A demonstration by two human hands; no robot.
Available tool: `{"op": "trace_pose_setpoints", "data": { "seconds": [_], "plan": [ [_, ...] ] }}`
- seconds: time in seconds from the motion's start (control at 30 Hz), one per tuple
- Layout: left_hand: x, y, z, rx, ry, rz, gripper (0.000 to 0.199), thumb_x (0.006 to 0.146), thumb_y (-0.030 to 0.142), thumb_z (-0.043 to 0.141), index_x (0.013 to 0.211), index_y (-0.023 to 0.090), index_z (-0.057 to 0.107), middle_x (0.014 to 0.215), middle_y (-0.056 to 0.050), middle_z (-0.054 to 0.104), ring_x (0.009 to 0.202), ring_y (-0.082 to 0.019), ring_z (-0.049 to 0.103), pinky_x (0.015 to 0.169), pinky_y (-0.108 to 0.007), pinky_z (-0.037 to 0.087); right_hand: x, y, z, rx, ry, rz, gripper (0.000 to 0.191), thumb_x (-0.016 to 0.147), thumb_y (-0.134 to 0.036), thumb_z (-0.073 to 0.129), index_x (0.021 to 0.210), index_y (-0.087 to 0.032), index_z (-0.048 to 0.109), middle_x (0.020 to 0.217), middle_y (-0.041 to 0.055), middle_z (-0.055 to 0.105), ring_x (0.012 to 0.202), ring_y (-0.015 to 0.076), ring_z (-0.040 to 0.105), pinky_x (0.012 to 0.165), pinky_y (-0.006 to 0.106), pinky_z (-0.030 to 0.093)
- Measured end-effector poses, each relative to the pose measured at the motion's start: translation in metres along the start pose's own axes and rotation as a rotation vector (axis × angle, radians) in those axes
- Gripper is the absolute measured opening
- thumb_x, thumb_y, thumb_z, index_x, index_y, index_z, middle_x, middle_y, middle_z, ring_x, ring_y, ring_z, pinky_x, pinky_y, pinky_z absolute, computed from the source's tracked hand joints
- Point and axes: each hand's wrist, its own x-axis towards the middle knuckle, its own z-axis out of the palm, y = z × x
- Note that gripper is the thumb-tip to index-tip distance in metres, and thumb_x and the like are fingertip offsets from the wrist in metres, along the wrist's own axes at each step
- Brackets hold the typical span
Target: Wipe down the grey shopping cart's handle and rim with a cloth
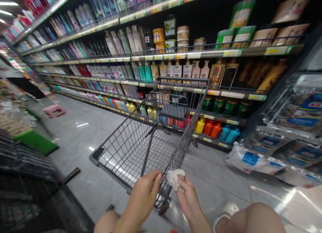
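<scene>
A dark wire shopping cart point(147, 152) stands in front of me, its basket showing bare mesh inside. My left hand point(144, 191) is closed at the cart's near end, fingers curled around the wire by the corner; the fingertips are partly hidden. Pinched in my right hand point(187, 192) is a crumpled whitish cloth point(176, 180), held against the outer side of the same corner. A caster wheel point(164, 207) shows just below my hands.
Long shelves point(161, 55) of bottles and jars run behind the cart. Bagged goods point(297, 115) hang at the right. A pink stool point(54, 111) sits on the aisle floor, with a person point(20, 78) beyond it. Dark crates point(22, 162) stand at the left.
</scene>
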Motion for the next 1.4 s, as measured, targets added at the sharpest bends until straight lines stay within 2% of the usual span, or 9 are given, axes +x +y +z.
{"op": "trace_pose_setpoints", "data": {
  "seconds": [0.13,0.2,0.3,0.43,0.53,0.67,1.03,1.27,1.4],
  "plan": [
    [-0.005,0.001,0.016,0.158,0.068,-0.038,0.039,0.093,0.034,0.029,0.094,0.023,0.066,0.085,-0.004,0.073,0.080,-0.019,0.068,0.070,-0.028,0.047,-0.003,-0.033,0.017,-0.204,-0.077,-0.213,0.036,0.066,-0.041,0.077,0.096,-0.022,0.068,0.100,0.0079,0.069,0.090,0.0224,0.063,0.084,0.038,0.050],
    [-0.007,0.000,0.022,0.219,0.114,-0.018,0.037,0.093,0.032,0.030,0.094,0.025,0.066,0.084,-0.002,0.073,0.078,-0.019,0.068,0.067,-0.028,0.046,-0.004,-0.042,0.024,-0.414,-0.187,-0.336,0.033,0.073,-0.040,0.072,0.100,-0.023,0.070,0.110,0.0095,0.066,0.101,0.0246,0.061,0.089,0.039,0.049],
    [-0.009,-0.002,0.027,0.241,0.168,0.037,0.035,0.093,0.030,0.032,0.084,0.026,0.065,0.075,0.000,0.071,0.070,-0.016,0.067,0.062,-0.025,0.044,-0.004,-0.046,0.031,-0.766,-0.398,-0.563,0.020,0.084,-0.030,0.060,0.100,-0.027,0.071,0.115,0.0081,0.062,0.109,0.0228,0.056,0.095,0.038,0.045],
    [-0.009,-0.004,0.028,0.241,0.204,0.079,0.033,0.093,0.027,0.033,0.080,0.026,0.063,0.071,0.001,0.069,0.066,-0.014,0.065,0.060,-0.024,0.043,0.001,-0.050,0.034,-1.059,-0.509,-0.870,0.034,0.087,-0.012,0.048,0.109,-0.031,0.066,0.109,0.0058,0.063,0.103,0.0189,0.057,0.091,0.036,0.045],
    [-0.008,-0.005,0.028,0.257,0.203,0.065,0.033,0.092,0.027,0.033,0.076,0.026,0.062,0.068,0.002,0.068,0.063,-0.015,0.065,0.057,-0.025,0.042,0.008,-0.057,0.038,-1.202,-0.541,-1.011,0.040,0.087,-0.007,0.045,0.115,-0.030,0.062,0.103,0.0054,0.065,0.096,0.0182,0.059,0.086,0.036,0.045],
    [-0.006,-0.005,0.029,0.276,0.188,0.040,0.034,0.091,0.028,0.032,0.074,0.026,0.061,0.066,0.002,0.068,0.061,-0.015,0.065,0.055,-0.026,0.041,0.023,-0.072,0.040,-1.275,-0.555,-1.048,0.039,0.087,-0.006,0.045,0.115,-0.027,0.062,0.103,0.0063,0.065,0.095,0.0183,0.059,0.084,0.034,0.047],
    [-0.006,-0.002,0.028,0.271,0.174,-0.018,0.035,0.092,0.032,0.032,0.074,0.026,0.062,0.070,0.000,0.069,0.065,-0.016,0.065,0.059,-0.026,0.041,0.090,-0.127,0.044,-1.249,-0.436,-1.000,0.025,0.091,-0.022,0.043,0.099,-0.020,0.067,0.099,0.0082,0.064,0.094,0.0184,0.060,0.084,0.031,0.047],
    [-0.006,0.001,0.026,0.261,0.154,-0.044,0.037,0.093,0.034,0.029,0.077,0.025,0.061,0.073,0.000,0.070,0.070,-0.017,0.065,0.062,-0.027,0.040,0.145,-0.168,0.050,-1.294,-0.348,-1.045,0.025,0.084,-0.022,0.044,0.089,-0.017,0.069,0.089,0.0076,0.065,0.087,0.0196,0.060,0.082,0.034,0.047],
    [-0.007,0.004,0.023,0.269,0.131,-0.074,0.037,0.094,0.034,0.028,0.081,0.025,0.061,0.077,0.000,0.070,0.075,-0.018,0.066,0.065,-0.028,0.039,0.159,-0.180,0.056,-1.346,-0.259,-1.002,0.026,0.080,-0.018,0.044,0.086,-0.016,0.069,0.087,0.0072,0.066,0.085,0.0192,0.060,0.081,0.033,0.046]
  ]
}}
